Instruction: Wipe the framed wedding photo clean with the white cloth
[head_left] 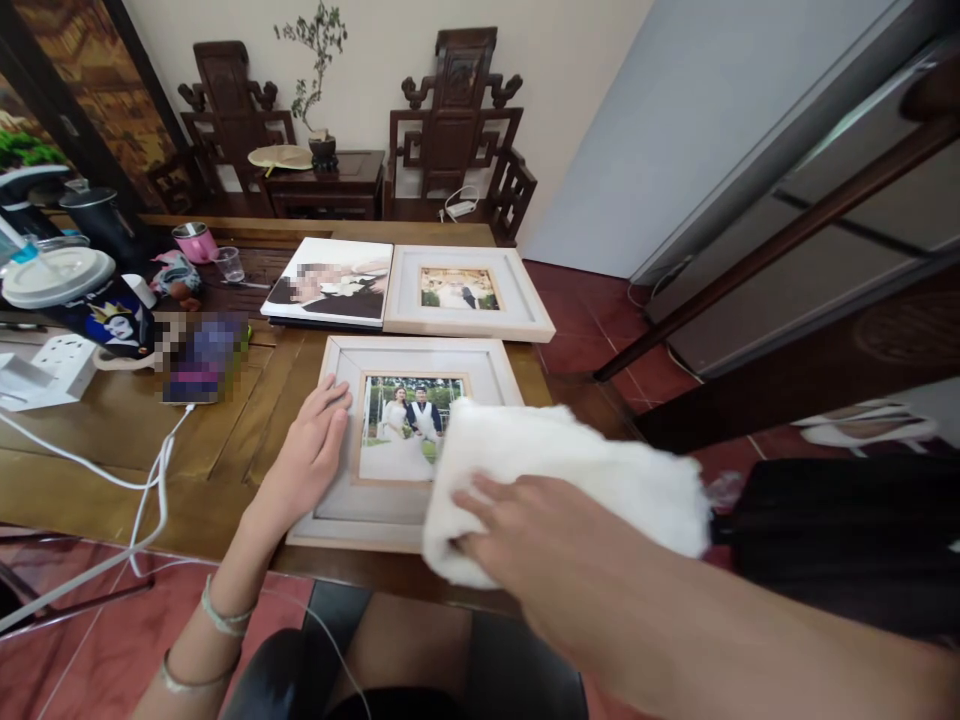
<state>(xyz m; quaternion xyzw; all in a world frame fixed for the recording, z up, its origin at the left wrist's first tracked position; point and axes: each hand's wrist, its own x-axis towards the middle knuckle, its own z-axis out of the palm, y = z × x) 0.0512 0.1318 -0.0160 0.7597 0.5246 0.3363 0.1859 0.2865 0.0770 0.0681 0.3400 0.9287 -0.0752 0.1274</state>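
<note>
White cloth (570,470) lay bunched under our right hand (517,525), fingers pressing it onto the near picture frame (341,515) at the wooden table (97,440) edge. Our left hand (311,455) rested flat and open on the frame's left border, apparently steadying it.

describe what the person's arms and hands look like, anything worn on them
Both arms are bare, with no sleeves or gloves. The left hand has two thin pale bracelets around its wrist. The right hand shows no rings, watch or band on the visible forearm.
</note>
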